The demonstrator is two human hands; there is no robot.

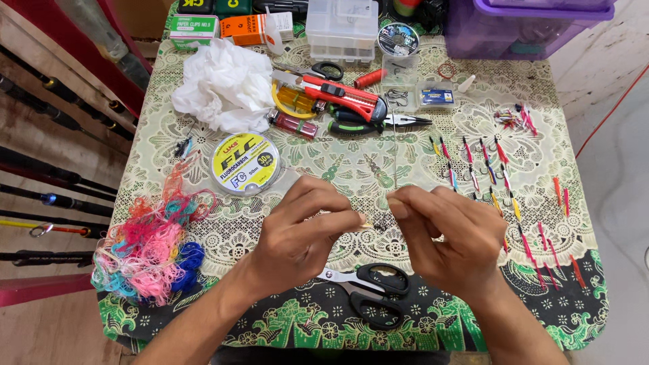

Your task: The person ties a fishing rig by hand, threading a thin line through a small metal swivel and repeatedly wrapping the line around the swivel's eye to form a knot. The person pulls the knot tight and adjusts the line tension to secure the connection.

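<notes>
Both hands pinched at table centre: left hand [297,236] thumb and forefinger closed on a tiny pale item [366,220], too small to identify; right hand [449,236] fingers curled and narrowed, tips just beside the left's, and I cannot tell if it grips the same piece. Thin line [395,152] rises from between the fingertips, nearly vertical. Black-handled scissors [368,287] lie flat directly under the hands, blades steel, closed. Surface is a table [351,162] with a cream lace-pattern cover, green-black batik cloth at the near edge. Left of the hands: round flat spool [245,163], yellow label disc, clear rim. Further left, tangled heap of thin elastic threads [149,250], pink, blue, orange. Crumpled white plastic bag [223,84] upper left. Centre back: red utility knife [341,94], pliers [372,123] with dark grips, red lighter [294,125]. Right side: rows of small dressed hooks [514,196], red, pink, orange sleeves, laid roughly parallel. Back edge: green-white rectangular box [194,28], orange box [245,28] beside it, clear compartment case [341,30], purple translucent tub [527,27] at the corner.
</notes>
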